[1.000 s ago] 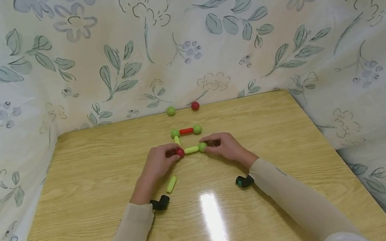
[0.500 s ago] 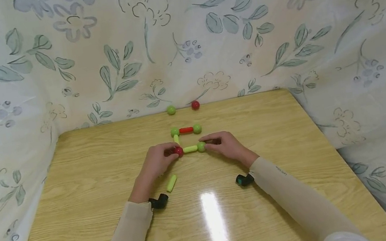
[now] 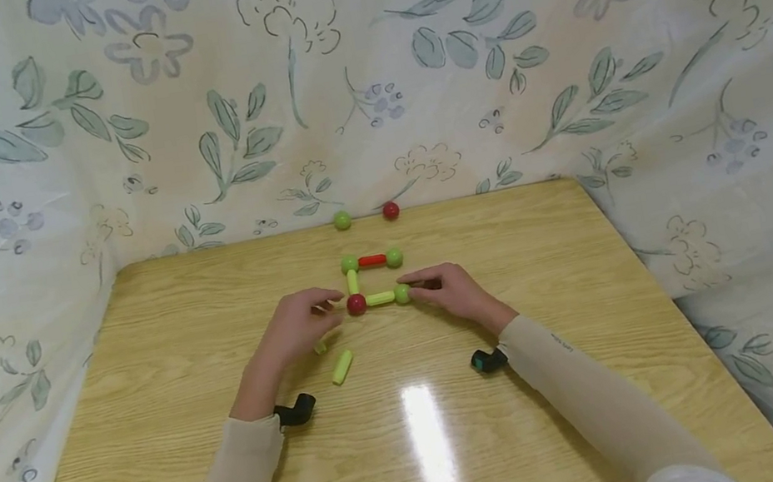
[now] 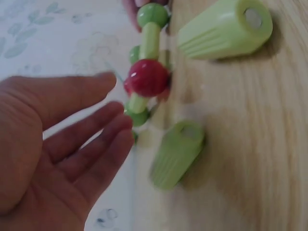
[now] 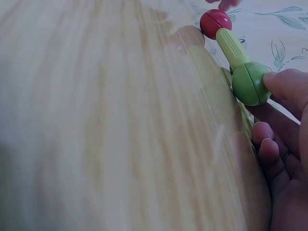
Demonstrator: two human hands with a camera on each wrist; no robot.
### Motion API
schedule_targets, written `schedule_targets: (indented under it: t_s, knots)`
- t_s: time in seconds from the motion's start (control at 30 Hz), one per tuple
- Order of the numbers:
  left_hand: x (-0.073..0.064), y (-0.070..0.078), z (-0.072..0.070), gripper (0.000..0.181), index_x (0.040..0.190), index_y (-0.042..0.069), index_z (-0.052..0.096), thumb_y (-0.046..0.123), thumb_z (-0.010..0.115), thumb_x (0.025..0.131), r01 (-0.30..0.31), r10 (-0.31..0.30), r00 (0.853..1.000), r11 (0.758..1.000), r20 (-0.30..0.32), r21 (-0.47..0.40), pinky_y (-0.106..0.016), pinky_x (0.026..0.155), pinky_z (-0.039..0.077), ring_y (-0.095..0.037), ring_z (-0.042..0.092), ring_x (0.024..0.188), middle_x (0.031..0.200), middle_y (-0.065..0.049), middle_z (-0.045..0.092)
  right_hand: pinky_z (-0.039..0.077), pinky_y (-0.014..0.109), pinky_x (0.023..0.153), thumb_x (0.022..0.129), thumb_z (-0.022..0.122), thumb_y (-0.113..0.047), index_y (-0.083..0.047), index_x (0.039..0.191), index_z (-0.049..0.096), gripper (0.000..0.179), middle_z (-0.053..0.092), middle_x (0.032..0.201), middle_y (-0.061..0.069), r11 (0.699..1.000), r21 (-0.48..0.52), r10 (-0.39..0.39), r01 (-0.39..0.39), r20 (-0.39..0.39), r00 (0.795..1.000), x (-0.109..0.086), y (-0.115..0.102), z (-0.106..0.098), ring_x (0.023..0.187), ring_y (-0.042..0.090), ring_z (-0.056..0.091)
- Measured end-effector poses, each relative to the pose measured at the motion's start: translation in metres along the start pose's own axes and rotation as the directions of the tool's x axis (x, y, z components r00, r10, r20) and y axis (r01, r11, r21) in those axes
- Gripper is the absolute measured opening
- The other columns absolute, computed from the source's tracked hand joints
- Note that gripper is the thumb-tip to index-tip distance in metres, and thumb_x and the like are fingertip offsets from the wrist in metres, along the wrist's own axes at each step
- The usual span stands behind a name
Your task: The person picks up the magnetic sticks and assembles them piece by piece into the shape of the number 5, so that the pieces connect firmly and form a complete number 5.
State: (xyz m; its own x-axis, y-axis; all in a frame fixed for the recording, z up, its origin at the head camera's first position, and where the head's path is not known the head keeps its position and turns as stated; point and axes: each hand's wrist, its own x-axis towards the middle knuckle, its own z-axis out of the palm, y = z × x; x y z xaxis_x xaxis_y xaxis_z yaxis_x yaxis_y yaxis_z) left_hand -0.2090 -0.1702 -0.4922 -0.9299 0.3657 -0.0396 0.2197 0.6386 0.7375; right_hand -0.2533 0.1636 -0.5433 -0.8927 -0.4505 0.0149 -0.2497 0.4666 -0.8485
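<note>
A flat frame of balls and rods lies on the wooden table, with a red ball point(image 3: 356, 305) at its near left corner. A yellow-green rod point(image 3: 380, 298) joins this ball to a green ball point(image 3: 402, 294), which my right hand point(image 3: 451, 291) pinches between thumb and finger. Another yellow-green rod point(image 3: 353, 282) runs back to a far green ball point(image 3: 349, 264), from which a red rod point(image 3: 372, 260) leads to one more green ball point(image 3: 394, 257). Just left of the red ball, my left hand point(image 3: 297, 323) is apart from it, fingers loosely spread and holding nothing.
Two loose yellow-green rods lie by the left hand: one rod point(image 3: 342, 368) nearer me, another rod point(image 3: 320, 347) partly under the hand. A single green ball point(image 3: 342, 220) and red ball point(image 3: 391, 210) sit at the table's back edge, before the flowered cloth point(image 3: 370, 134).
My left hand has let go of the red ball and drawn back to the left, uncovering a second loose rod. The right hand keeps its hold on the green ball.
</note>
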Motion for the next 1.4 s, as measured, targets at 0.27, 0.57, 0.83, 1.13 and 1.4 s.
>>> schedule_targets:
  t_s: [0.27, 0.57, 0.83, 1.13, 1.4]
  knots:
    - [-0.022, 0.009, -0.011, 0.041, 0.132, 0.004, 0.076, 0.010, 0.086, 0.093, -0.068, 0.053, 0.978, 0.995, 0.204, 0.070, -0.044, 0.090, 0.058, -0.025, 0.067, 0.101, 0.113, -0.007, 0.075, 0.056, 0.037, 0.092, 0.106, 0.075, -0.031, -0.024, 0.136, 0.079, 0.031, 0.074, 0.134, -0.004, 1.000, -0.013, 0.011, -0.012, -0.002, 1.000, 0.000, 0.000, 0.002, 0.109, 0.017, 0.067]
    - [-0.049, 0.006, 0.003, 0.056, 0.140, -0.001, 0.070, 0.002, 0.089, 0.087, -0.113, 0.083, 0.961, 0.989, 0.264, 0.100, -0.042, 0.092, 0.056, -0.019, 0.062, 0.101, 0.132, -0.008, 0.071, 0.056, 0.040, 0.095, 0.106, 0.075, -0.031, -0.025, 0.136, 0.079, 0.031, 0.074, 0.134, -0.004, 1.000, -0.002, 0.022, -0.022, 0.001, 1.000, 0.000, 0.001, 0.002, 0.112, 0.017, 0.068]
    - [-0.055, 0.007, 0.013, 0.054, 0.139, 0.002, 0.070, -0.004, 0.083, 0.087, -0.143, 0.109, 0.959, 0.983, 0.262, 0.114, -0.036, 0.081, 0.052, -0.018, 0.057, 0.090, 0.109, 0.000, 0.067, 0.056, 0.040, 0.096, 0.106, 0.075, -0.030, -0.026, 0.136, 0.079, 0.030, 0.074, 0.134, -0.005, 1.000, -0.006, 0.014, -0.014, -0.007, 1.000, 0.000, 0.004, 0.002, 0.113, 0.016, 0.068]
    - [-0.058, 0.004, 0.022, 0.048, 0.136, 0.000, 0.072, -0.005, 0.081, 0.090, -0.172, 0.151, 0.963, 0.982, 0.224, 0.078, -0.031, 0.079, 0.055, -0.015, 0.061, 0.089, 0.118, -0.003, 0.072, 0.056, 0.040, 0.095, 0.106, 0.075, -0.030, -0.026, 0.134, 0.080, 0.028, 0.074, 0.132, -0.006, 1.000, 0.013, 0.015, -0.015, -0.010, 1.000, 0.000, 0.006, 0.003, 0.110, 0.016, 0.068]
    - [-0.063, 0.004, 0.030, 0.051, 0.135, -0.001, 0.072, 0.003, 0.089, 0.087, -0.166, 0.152, 0.975, 0.983, 0.159, 0.074, -0.028, 0.080, 0.057, -0.013, 0.063, 0.091, 0.128, -0.010, 0.066, 0.056, 0.040, 0.088, 0.104, 0.077, -0.032, -0.026, 0.131, 0.081, 0.028, 0.076, 0.124, -0.006, 1.000, 0.013, 0.024, -0.024, -0.027, 0.999, -0.001, 0.005, 0.004, 0.102, 0.019, 0.068]
